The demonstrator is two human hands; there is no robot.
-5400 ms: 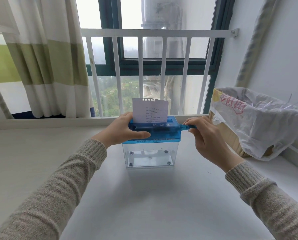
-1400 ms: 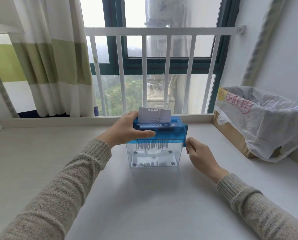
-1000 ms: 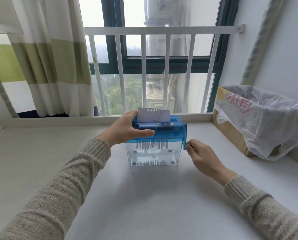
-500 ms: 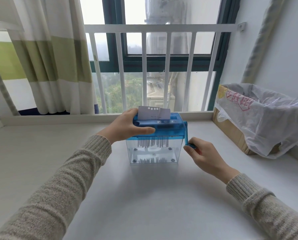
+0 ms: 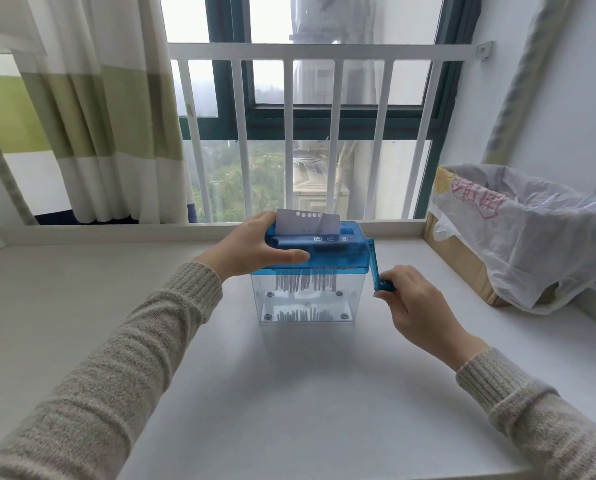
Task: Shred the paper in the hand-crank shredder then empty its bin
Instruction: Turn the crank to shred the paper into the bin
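Left hand (image 5: 251, 249) clamps the blue plastic shredder top (image 5: 327, 252), steadying it. Right hand (image 5: 411, 299) grips the blue crank handle (image 5: 381, 284), feeding white punched paper (image 5: 305, 221) down.

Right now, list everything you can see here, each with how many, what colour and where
shredder: one, blue top, middle of the table
bin: one, clear, under the blue top, strips hanging and lying inside
paper: one sheet, white, upright in the shredder's slot
crank: one, blue, right side of the shredder, pointing down
table: one, white, under everything
cardboard box: one, brown, right edge of the table
plastic bag: one, whitish with red print, lining the box
curtain: one, white and green stripes, left of the window
railing: one, white, before the window
left hand: gripping the shredder's top
right hand: holding the crank's handle
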